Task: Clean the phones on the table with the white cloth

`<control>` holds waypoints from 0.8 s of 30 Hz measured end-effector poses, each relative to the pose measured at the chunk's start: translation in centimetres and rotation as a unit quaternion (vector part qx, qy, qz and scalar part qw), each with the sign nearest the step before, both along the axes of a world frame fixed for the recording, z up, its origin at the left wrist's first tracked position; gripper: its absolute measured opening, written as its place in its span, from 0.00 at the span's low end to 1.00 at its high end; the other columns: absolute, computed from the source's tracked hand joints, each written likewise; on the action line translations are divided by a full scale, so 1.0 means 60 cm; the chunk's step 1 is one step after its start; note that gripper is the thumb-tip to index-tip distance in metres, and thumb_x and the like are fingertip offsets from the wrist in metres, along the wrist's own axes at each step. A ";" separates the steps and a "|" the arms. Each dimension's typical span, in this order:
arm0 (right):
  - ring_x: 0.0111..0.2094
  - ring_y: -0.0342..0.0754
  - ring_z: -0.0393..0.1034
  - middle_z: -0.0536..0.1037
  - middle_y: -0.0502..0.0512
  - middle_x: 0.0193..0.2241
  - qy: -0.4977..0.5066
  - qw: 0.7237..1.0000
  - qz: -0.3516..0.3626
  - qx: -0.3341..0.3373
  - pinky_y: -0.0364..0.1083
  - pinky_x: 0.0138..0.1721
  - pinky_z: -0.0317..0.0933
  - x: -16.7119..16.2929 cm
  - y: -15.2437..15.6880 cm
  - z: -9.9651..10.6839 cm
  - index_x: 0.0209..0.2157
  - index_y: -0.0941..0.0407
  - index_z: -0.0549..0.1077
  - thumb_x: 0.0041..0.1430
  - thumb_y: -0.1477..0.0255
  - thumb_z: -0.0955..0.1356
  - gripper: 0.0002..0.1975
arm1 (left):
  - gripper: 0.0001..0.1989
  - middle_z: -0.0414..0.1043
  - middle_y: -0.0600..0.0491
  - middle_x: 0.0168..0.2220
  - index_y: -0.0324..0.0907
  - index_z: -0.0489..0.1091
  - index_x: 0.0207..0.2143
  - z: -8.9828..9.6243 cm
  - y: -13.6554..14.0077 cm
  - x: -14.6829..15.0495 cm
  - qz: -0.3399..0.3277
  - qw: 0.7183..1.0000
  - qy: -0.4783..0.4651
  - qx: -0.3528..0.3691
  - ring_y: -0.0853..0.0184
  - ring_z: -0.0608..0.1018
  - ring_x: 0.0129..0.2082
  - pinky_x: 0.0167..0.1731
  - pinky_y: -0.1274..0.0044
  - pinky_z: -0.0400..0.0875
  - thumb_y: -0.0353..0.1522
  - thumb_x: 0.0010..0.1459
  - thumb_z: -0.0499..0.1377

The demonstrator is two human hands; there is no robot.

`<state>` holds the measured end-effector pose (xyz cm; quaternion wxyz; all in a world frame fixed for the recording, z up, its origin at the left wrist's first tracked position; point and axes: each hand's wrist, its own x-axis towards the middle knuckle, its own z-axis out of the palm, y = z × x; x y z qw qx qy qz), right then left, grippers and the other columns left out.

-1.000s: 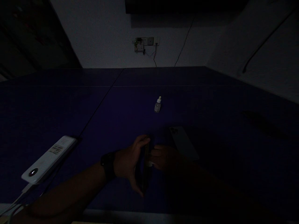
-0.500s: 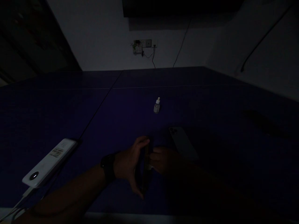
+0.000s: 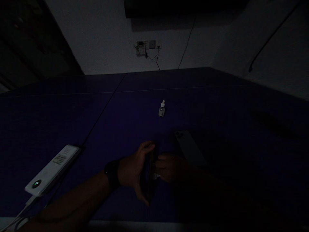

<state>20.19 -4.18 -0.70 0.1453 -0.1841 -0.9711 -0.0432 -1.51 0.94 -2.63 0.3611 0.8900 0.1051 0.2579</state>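
The room is very dark. My left hand (image 3: 134,170), with a black watch (image 3: 112,174) on its wrist, grips a thin dark phone-sized slab (image 3: 151,167) by its two ends, thumb at the near end and fingers at the far one. The slab stands edge-on to me, so its faces barely show. My right hand (image 3: 167,167) has its fingers curled against the slab's right face, closed on a small white wipe or cloth (image 3: 155,176) that pokes out below them. Just right of that hand lies a phone (image 3: 189,146), back up, its camera block at the far end.
A small dropper bottle (image 3: 161,110) stands upright mid-table. On the left lies a white power bank (image 3: 51,170) with a lit round display and a white cable (image 3: 23,211) plugged in. The dark blue table (image 3: 135,103) reaches to a wall with sockets (image 3: 152,44).
The right hand's fingers have shifted very slightly against the slab, and a bit more of the white wipe shows. The left hand keeps its grip. The view has tilted a little.
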 end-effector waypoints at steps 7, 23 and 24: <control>0.32 0.48 0.68 0.75 0.55 0.30 0.031 0.991 -0.127 0.016 0.47 0.36 0.62 0.002 0.045 -0.010 0.34 0.59 0.75 0.68 0.81 0.63 0.11 | 0.84 0.47 0.36 0.64 0.50 0.33 0.69 0.011 -0.005 -0.008 0.001 0.999 -0.029 0.027 0.35 0.59 0.62 0.60 0.45 0.56 0.61 0.14 0.74; 0.32 0.48 0.68 0.76 0.55 0.29 0.007 0.991 -0.127 0.030 0.48 0.36 0.61 -0.004 0.039 -0.005 0.31 0.58 0.76 0.67 0.81 0.63 0.13 | 0.83 0.45 0.36 0.64 0.49 0.34 0.69 0.012 -0.006 -0.010 0.003 1.000 -0.023 0.022 0.34 0.58 0.63 0.60 0.45 0.57 0.61 0.13 0.74; 0.32 0.48 0.68 0.76 0.55 0.29 -0.001 0.994 -0.110 0.026 0.48 0.36 0.61 -0.005 0.036 -0.005 0.30 0.58 0.75 0.68 0.80 0.64 0.13 | 0.84 0.46 0.36 0.63 0.49 0.33 0.69 0.009 -0.005 -0.009 0.003 0.999 -0.023 0.025 0.34 0.59 0.63 0.60 0.44 0.55 0.61 0.13 0.73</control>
